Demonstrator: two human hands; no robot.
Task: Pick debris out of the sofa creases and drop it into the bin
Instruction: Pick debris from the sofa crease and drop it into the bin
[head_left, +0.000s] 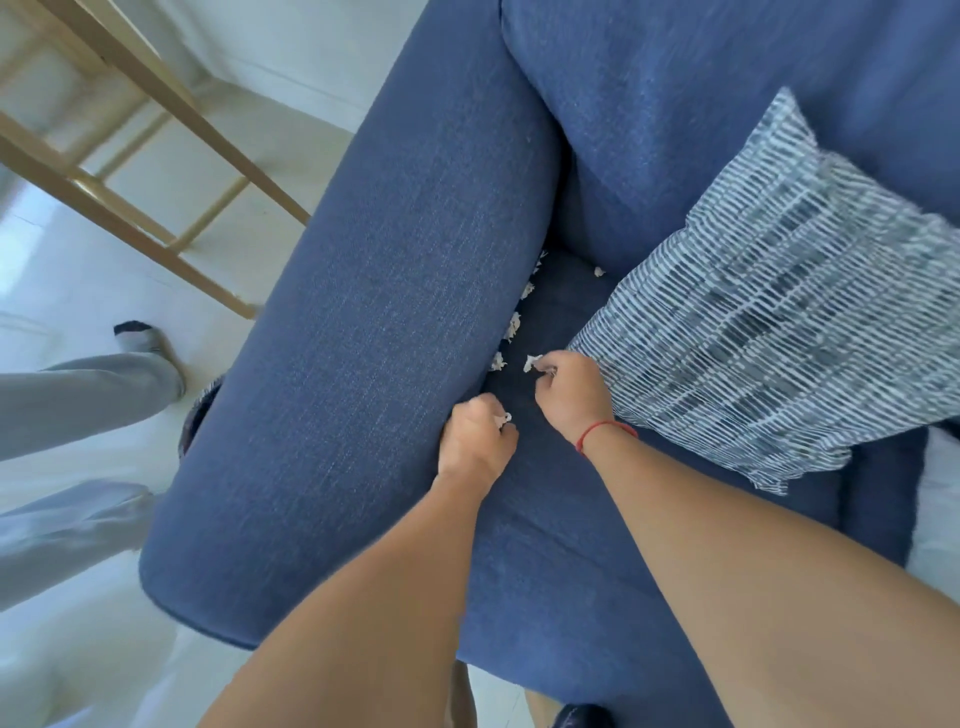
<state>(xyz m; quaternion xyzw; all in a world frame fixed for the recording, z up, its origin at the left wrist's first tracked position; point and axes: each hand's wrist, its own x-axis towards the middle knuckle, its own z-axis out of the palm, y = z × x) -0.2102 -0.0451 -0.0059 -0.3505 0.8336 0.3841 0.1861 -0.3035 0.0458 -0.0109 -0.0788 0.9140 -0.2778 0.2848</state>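
A blue fabric sofa (395, 322) fills the view. White paper scraps (513, 327) lie along the crease between its armrest and seat, and one more scrap (599, 270) sits near the back corner. My left hand (475, 441) is closed against the armrest with a small white scrap (505, 419) pinched at its fingertips. My right hand (571, 395), with a red string on the wrist, pinches another white scrap (532, 362) on the seat. No bin is in view.
A blue-and-white striped cushion (779, 312) leans on the seat just right of my right hand. Wooden stool legs (156, 171) stand on the pale floor at the left. Another person's grey-trousered legs (78, 405) are at the far left.
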